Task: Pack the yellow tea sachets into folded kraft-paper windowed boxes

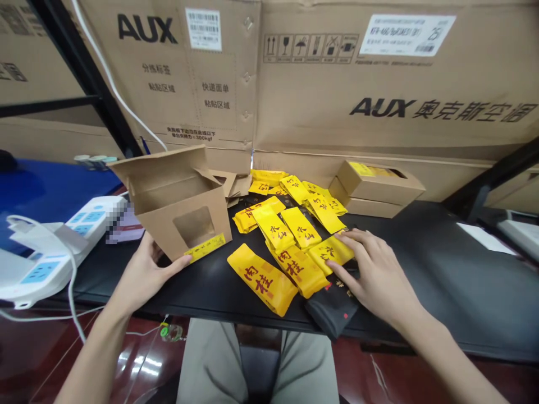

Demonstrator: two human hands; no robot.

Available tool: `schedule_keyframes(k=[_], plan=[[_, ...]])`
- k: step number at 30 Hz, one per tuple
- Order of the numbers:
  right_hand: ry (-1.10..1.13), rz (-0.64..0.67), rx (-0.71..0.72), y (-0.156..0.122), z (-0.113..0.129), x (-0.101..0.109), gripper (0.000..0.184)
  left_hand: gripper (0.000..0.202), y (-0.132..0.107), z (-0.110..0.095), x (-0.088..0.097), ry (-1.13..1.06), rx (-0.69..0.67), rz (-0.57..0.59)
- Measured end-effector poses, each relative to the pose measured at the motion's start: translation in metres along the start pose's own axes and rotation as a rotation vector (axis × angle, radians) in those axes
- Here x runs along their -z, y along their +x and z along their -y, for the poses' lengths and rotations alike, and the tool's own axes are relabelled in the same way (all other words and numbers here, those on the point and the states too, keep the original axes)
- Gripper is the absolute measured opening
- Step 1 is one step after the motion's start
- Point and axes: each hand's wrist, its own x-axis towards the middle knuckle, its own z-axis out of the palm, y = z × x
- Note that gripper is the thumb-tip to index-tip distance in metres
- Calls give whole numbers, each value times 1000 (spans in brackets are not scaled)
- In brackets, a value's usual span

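Loose khaki trousers point(256, 365) worn, cloth creased around thighs; forearms point(96, 353) left bare; left hand point(145, 275) and right hand point(374, 275) seen ungloved, fingers slender.

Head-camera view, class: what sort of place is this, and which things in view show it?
Probably a small tea-packing bench in a storeroom: yellow tea packets lie heaped beside a kraft window box, with large AUX air-conditioner cartons standing behind.

The black tabletop point(425, 264) spans the lower frame, with yellow tea packets point(264, 283) heaped at centre, a black pouch point(332, 308) at its near edge, a kraft paper box point(181, 221) left of centre, a white power strip point(46, 269) far left, and a cardboard carton point(379, 188) upper right.
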Motion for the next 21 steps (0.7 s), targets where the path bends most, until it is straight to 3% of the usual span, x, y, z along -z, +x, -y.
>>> schedule_keyframes(k=[6,11,18,21], plan=[[-55,20,-44,16,-5,-10,37,82,2,4,2,-7,-3,10],[103,67,-97,34,-9,-2,36,80,1,2,1,-38,3,16],[185,459,-323,54,-26,9,50,67,-1,-1,1,-39,2,-6],[144,547,-412,49,-31,8,51,62,-2,-3,0,-38,-1,-2]])
